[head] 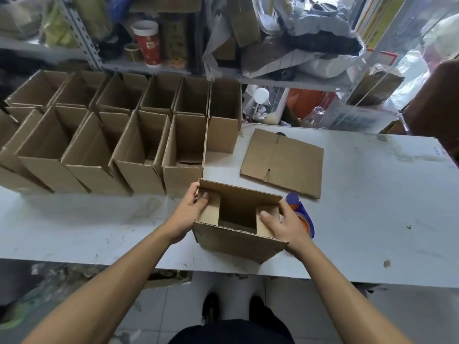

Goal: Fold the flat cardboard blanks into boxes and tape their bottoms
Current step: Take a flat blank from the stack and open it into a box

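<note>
Cardboard box [238, 228] stood near the front edge of the desk [372, 207], open end up, long axis running left to right between both hands. Left hand [191, 212] held its left end, thumb over the rim and pressing the left minor flap [210, 208] inward. Right hand [283, 224] held the right end, thumb laid on the right minor flap [267, 219], fingers round the outer wall. Each grip was curled onto cardboard; neither hand held anything else.

Both short flaps lay folded in; the near and far long flaps stood upright. Judgement: the long flaps fold down next, then tape across the seam. Both hands sat equally close to those flaps.

Tape dispenser [301, 214], purple with an orange roll, lay just to the right of the box, partly hidden behind the right hand; that hand was nearer to it.

One flat blank [283, 161] lay behind the box, toward the right, apart from it. Finished boxes [104, 135] stood in two rows behind and left of the box, nearest one close to its far left corner; possible snag when the far flap swings. Shelving [173, 40] with clutter stood beyond them.
</note>
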